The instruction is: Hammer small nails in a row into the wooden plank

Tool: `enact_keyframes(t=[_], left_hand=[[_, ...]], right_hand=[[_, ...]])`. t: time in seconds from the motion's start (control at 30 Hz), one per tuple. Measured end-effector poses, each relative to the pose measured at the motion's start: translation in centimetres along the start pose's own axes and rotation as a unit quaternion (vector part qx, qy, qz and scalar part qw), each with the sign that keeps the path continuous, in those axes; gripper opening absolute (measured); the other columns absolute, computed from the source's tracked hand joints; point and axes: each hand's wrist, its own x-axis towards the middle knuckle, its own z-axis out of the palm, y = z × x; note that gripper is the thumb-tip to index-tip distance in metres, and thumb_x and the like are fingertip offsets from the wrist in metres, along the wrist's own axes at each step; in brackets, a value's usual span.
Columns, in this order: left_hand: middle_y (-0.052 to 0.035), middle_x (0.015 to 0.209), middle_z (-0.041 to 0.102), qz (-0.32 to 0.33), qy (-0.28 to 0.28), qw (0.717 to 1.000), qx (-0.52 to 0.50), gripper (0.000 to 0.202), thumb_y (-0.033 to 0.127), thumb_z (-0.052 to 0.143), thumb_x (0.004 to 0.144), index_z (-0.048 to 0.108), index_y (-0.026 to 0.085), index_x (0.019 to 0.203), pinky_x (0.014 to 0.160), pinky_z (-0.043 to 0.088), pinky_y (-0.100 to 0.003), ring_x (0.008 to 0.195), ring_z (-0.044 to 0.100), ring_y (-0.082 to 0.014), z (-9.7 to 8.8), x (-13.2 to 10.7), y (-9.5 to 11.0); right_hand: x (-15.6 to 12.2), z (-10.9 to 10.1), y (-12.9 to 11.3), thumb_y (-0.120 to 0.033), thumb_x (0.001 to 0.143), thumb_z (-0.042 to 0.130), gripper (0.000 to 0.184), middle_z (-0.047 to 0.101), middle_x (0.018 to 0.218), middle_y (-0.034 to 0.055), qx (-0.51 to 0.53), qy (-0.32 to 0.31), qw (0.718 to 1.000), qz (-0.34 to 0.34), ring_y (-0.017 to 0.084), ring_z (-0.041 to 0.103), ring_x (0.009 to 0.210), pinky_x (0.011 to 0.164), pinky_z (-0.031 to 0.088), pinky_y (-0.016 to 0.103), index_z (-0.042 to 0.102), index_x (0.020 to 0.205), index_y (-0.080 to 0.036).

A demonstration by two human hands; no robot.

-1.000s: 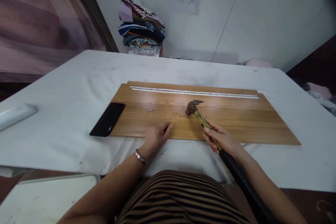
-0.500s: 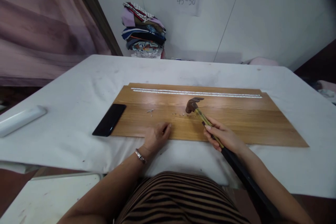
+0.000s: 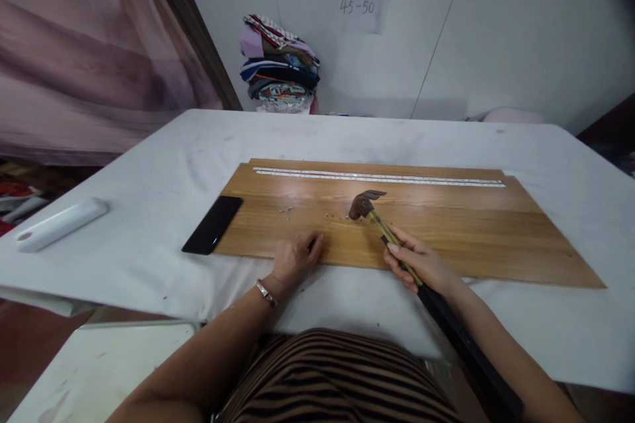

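Right hand (image 3: 415, 259) | grips hammer (image 3: 441, 317) | head (image 3: 361, 205) points far-left | long axis diagonal

A single camera on the person's head looks forward and steeply down from above the striped top (image 3: 347, 380), which fills the bottom middle of the view as its nearest part. Both forearms run in from the lower corners, so the left hand (image 3: 296, 256) and right hand (image 3: 414, 261) sit close below the lens, near mid-picture, over the front of the wooden board (image 3: 347, 241). The view is wide, taking in much of the worktop (image 3: 149, 172), the curtain (image 3: 89, 46) at left and, farthest off, the wall (image 3: 421, 20), seen face-on.
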Motion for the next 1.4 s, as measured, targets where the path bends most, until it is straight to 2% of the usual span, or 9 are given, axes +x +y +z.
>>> enact_keyframes(t=[0.2, 0.37, 0.6, 0.73, 0.97, 1.4], left_hand=[[-0.004, 0.073, 0.069, 0.012, 0.007, 1.0, -0.007, 0.04, 0.041, 0.039, 0.097, 0.064, 0.02, 0.074, 0.06, 0.027, -0.028, 0.068, 0.059, -0.0148, 0.1, 0.1, -0.2], [-0.0033, 0.072, 0.067, 0.015, 0.006, 1.0, -0.015, 0.04, 0.04, 0.038, 0.097, 0.064, 0.02, 0.075, 0.059, 0.026, -0.028, 0.067, 0.057, -0.0146, -0.2, 0.1, 0.0], [-0.0031, 0.067, 0.066, 0.015, 0.016, 0.999, -0.026, 0.04, 0.041, 0.039, 0.097, 0.065, 0.02, 0.074, 0.058, 0.025, -0.029, 0.063, 0.057, -0.0142, -0.1, 0.2, 0.0], [-0.0032, 0.068, 0.067, 0.02, 0.028, 0.999, -0.029, 0.038, 0.039, 0.041, 0.096, 0.066, 0.02, 0.075, 0.058, 0.025, -0.029, 0.065, 0.058, -0.0143, 0.1, 0.2, -0.1], [-0.0036, 0.07, 0.068, 0.01, 0.015, 1.0, 0.003, 0.038, 0.039, 0.041, 0.097, 0.065, 0.02, 0.075, 0.057, 0.023, -0.029, 0.067, 0.06, -0.0151, 0.0, 0.3, 0.0], [-0.0033, 0.071, 0.068, 0.007, 0.016, 1.0, 0.01, 0.041, 0.041, 0.038, 0.098, 0.063, 0.02, 0.074, 0.059, 0.025, -0.029, 0.068, 0.06, -0.0148, 0.1, 0.3, 0.0]], right_hand=[[0.3, 0.1, 0.3, -0.041, 0.086, 0.063, 0.068, 0.049, 0.066, -0.0071, 0.017, 0.002, 0.999, -0.029, 0.003, 0.034, 0.036, 0.03, 0.035, 0.015, 0.038, 0.147, -0.025], [0.6, -0.1, 0.7, -0.042, 0.085, 0.063, 0.067, 0.049, 0.066, -0.0072, 0.013, 0.017, 1.0, -0.02, 0.003, 0.034, 0.036, 0.029, 0.035, 0.015, 0.039, 0.145, -0.024], [0.4, -0.2, 0.7, -0.042, 0.087, 0.061, 0.064, 0.048, 0.065, -0.0076, 0.002, 0.008, 1.0, -0.023, 0.003, 0.034, 0.036, 0.029, 0.035, 0.015, 0.039, 0.145, -0.025], [0.2, -0.1, 0.8, -0.043, 0.088, 0.061, 0.067, 0.048, 0.066, -0.0072, -0.006, 0.001, 1.0, -0.03, 0.004, 0.034, 0.036, 0.029, 0.036, 0.015, 0.036, 0.148, -0.026], [0.1, 0.2, 0.7, -0.041, 0.09, 0.059, 0.07, 0.046, 0.065, -0.0074, -0.039, 0.007, 0.999, -0.021, 0.003, 0.035, 0.038, 0.03, 0.036, 0.014, 0.032, 0.152, -0.025], [0.5, 0.2, 1.3, -0.041, 0.089, 0.059, 0.076, 0.047, 0.063, -0.0075, -0.027, 0.015, 0.998, -0.054, 0.004, 0.034, 0.036, 0.03, 0.036, 0.015, 0.026, 0.155, -0.023]])
